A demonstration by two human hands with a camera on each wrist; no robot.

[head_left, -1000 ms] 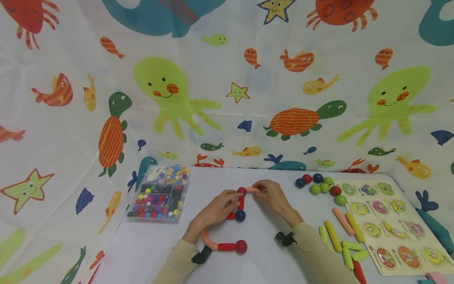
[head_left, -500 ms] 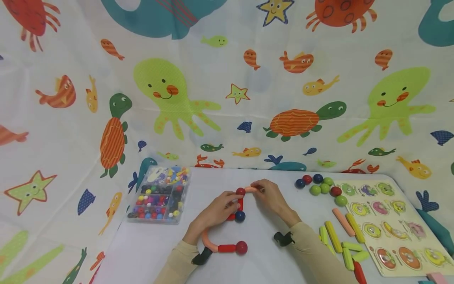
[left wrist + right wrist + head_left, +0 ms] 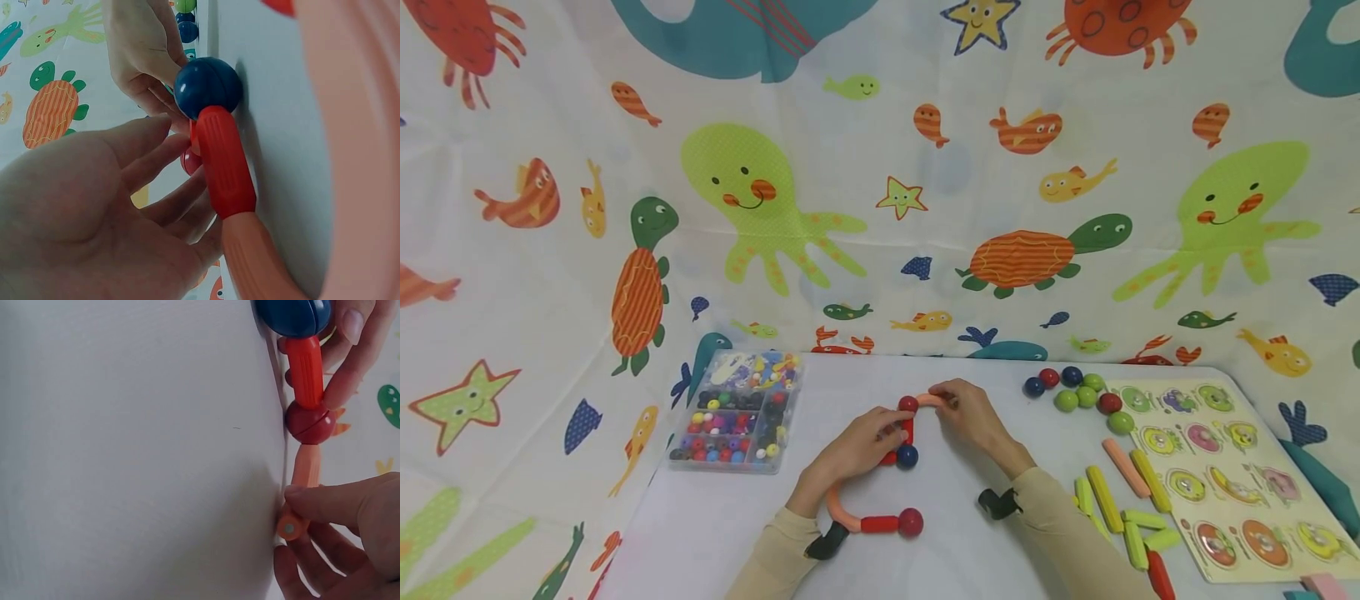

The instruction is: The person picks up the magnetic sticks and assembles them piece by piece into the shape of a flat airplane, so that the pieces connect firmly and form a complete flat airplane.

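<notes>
My left hand holds a magnetic-looking chain, its fingers on both sides of the red rod between a dark blue ball and a red ball. Joined to that red ball is a curved peach rod, pinched near its free end between the thumb and fingers of my right hand. A small metal disc shows in the rod's end. From the blue ball another red rod runs to a large peach curve, then a red rod and a red ball.
A lidded bead box stands at the left back of the white table. To the right lie loose balls, several yellow, green, peach and red rods, and a food-picture board. A printed sea-animal cloth hangs behind.
Both hands keep their hold on the chain. The red ball end and the peach rod have shifted very slightly left; otherwise things look the same.
</notes>
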